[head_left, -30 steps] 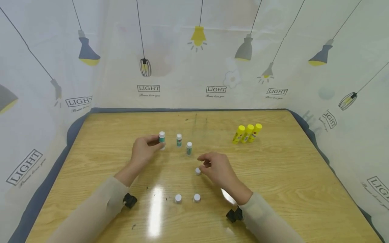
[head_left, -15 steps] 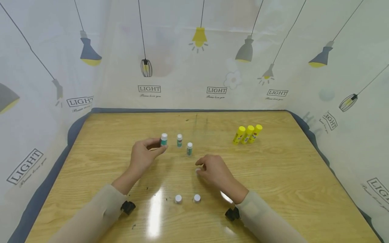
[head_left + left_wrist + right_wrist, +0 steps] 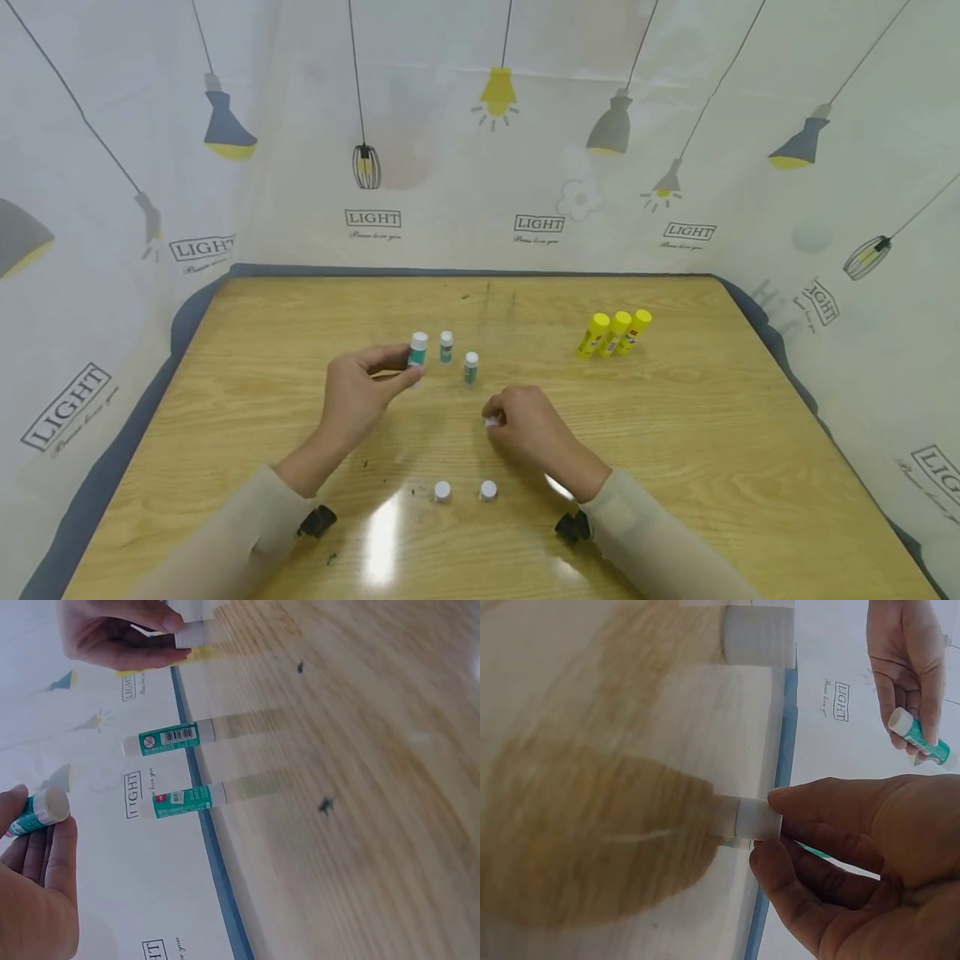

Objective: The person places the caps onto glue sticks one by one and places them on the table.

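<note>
Tube (image 3: 417,355) is sitting in the left hand (image 3: 358,390), whose thumb and fingers are gripping it at ten o'clock on the table (image 3: 697,450), the far edge being twelve. The right hand (image 3: 528,425) is lying just toward three from the middle, pinching a cap (image 3: 491,422); the hands are lying apart. A second tube (image 3: 446,347) is standing upright at eleven, a third tube (image 3: 471,369) at twelve. One loose cap (image 3: 442,492) is resting at seven, another loose cap (image 3: 488,491) at six. Three yellow tubes (image 3: 616,333) are standing in a row at two.

In the left wrist view, the left hand is showing at eight o'clock from the centre, tilting the tube so that a white end is facing the camera. The second and third tubes are showing green labels at nine and ten; the right hand is pinching the cap at eleven.

In the right wrist view, the right hand is filling four o'clock, thumb and fingertip pressing the cap's sides; whether the cap is touching the table, I cannot tell. The left hand is gripping the tube at two.
</note>
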Demonstrator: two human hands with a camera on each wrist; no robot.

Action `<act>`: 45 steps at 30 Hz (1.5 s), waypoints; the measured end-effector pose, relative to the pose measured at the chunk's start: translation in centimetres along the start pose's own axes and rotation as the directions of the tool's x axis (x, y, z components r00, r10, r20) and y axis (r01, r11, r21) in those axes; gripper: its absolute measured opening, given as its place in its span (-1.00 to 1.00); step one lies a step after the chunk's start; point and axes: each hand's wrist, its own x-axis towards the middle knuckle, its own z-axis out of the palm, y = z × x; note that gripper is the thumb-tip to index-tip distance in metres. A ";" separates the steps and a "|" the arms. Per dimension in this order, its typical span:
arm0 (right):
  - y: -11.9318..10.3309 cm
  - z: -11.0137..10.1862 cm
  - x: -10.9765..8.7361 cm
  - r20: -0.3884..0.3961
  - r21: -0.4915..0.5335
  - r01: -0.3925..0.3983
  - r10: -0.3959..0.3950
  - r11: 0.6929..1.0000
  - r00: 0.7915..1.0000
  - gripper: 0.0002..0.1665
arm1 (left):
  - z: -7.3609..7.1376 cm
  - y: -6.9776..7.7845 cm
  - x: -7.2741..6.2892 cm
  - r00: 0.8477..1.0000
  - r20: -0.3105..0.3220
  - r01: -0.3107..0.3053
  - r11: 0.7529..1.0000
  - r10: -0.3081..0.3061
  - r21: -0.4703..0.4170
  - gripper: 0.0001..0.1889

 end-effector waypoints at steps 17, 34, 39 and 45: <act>0.2 0.4 0.5 0.045 -0.022 0.014 -0.013 1.000 0.999 -0.82 | 0.2 0.4 -1.0 0.999 -0.018 -0.047 0.999 0.047 -0.013 -0.65; -0.4 -0.6 0.3 -0.079 0.100 0.039 -0.031 0.994 0.996 -0.86 | 0.4 0.3 -1.2 0.998 -0.030 -0.063 0.998 0.063 -0.003 -0.67; -0.8 -1.0 0.1 -0.122 0.206 0.026 -0.001 0.978 0.993 -0.86 | 0.6 0.2 -1.4 0.998 -0.019 -0.066 0.998 0.066 0.008 -0.68; -1.1 -1.4 -0.2 -0.176 0.315 0.028 0.030 0.949 0.984 -0.88 | 0.8 0.0 -1.5 0.986 0.000 -0.165 0.984 0.166 0.068 -0.70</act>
